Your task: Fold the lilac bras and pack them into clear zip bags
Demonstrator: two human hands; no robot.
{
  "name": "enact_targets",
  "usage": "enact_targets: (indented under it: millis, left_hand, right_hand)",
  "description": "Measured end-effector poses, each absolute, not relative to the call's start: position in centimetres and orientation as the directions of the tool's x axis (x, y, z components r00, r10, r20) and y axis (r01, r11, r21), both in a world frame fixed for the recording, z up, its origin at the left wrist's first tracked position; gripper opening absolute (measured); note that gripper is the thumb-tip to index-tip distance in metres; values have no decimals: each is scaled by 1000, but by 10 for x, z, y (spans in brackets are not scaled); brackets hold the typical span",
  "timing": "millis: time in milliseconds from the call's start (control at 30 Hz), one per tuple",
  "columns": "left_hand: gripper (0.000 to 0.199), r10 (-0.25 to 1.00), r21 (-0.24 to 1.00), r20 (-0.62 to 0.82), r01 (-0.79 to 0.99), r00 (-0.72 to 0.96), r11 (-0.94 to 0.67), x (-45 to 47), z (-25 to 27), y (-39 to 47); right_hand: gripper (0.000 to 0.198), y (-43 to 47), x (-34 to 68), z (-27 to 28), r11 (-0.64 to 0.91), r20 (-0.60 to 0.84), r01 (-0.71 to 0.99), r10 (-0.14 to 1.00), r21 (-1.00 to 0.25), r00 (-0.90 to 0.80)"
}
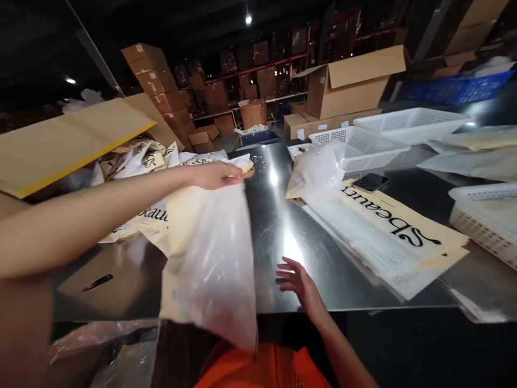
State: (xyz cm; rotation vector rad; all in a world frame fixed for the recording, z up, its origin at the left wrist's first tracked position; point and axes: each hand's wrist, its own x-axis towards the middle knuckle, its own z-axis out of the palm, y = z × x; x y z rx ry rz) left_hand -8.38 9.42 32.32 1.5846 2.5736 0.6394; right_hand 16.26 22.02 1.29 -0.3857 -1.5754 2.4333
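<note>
My left hand (218,175) is closed on the top edge of a translucent white plastic bag (222,253), which hangs down past the table's front edge. Cream-coloured material shows along the bag's left side. My right hand (297,283), fingers spread and holding nothing, is over the front part of the metal table (266,226). To its right lies a stack of flat bags, with a cream bag (399,221) printed "Sbeauty" on top and white plastic bags (355,237) beside it. Behind my left forearm are several crumpled printed bags (151,159).
A phone (370,182) and a filled clear bag (319,167) lie near the stack. White perforated baskets (416,124) stand at the back right, another basket (484,215) at the right edge. A large open carton (72,134) stands left. A dark small tool (98,282) lies front left.
</note>
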Motion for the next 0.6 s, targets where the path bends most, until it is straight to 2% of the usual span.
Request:
enact_targets:
  millis: [67, 167, 233, 300, 333, 367, 433, 467, 533, 600]
  left_hand:
    - [10, 957, 295, 92, 926, -274, 237, -80, 289, 151]
    - [23, 987, 277, 120, 958, -105, 69, -48, 242, 218]
    - [32, 991, 245, 132, 969, -20, -13, -15, 216, 230]
    - [33, 991, 179, 123, 981, 48, -70, 15, 189, 212]
    - [36, 991, 153, 127, 986, 51, -70, 26, 173, 194]
    - [41, 991, 132, 134, 990, 26, -43, 33, 156, 173]
    - [55, 995, 133, 103, 991, -5, -9, 35, 117, 126]
    - [53, 998, 135, 66, 991, -14, 5, 31, 99, 103]
    - [49, 994, 141, 38, 986, -99, 92, 15, 68, 65]
    - [55, 977, 129, 66, 973, -203, 194, -2, 51, 38]
  right_hand:
    - [90, 196, 177, 9, -560, -146, -5, 225, -829, -963]
    - [90, 169, 199, 11, -574, -259, 94, 214, -814, -942]
    - [77, 165, 213, 20, -420, -294, 182, 220, -889, -930]
    - [58, 175, 225, 33, -156, -257, 224, 233, -962, -938]
    - [49, 185, 231, 40, -21, -227, 231, 290, -973, -930]
    - [44, 198, 235, 47, 87, -196, 249, 394, -965, -898]
    - [39, 230, 239, 59, 193, -125, 328, 660, -925, -741]
    - [38, 247, 238, 62, 213, -87, 377, 764, -902, -639]
    - [38, 278, 229, 65, 238, -44, 479, 861, -845, -507]
    - [36, 297, 212, 63, 292, -63, 590, 860, -753, -507]
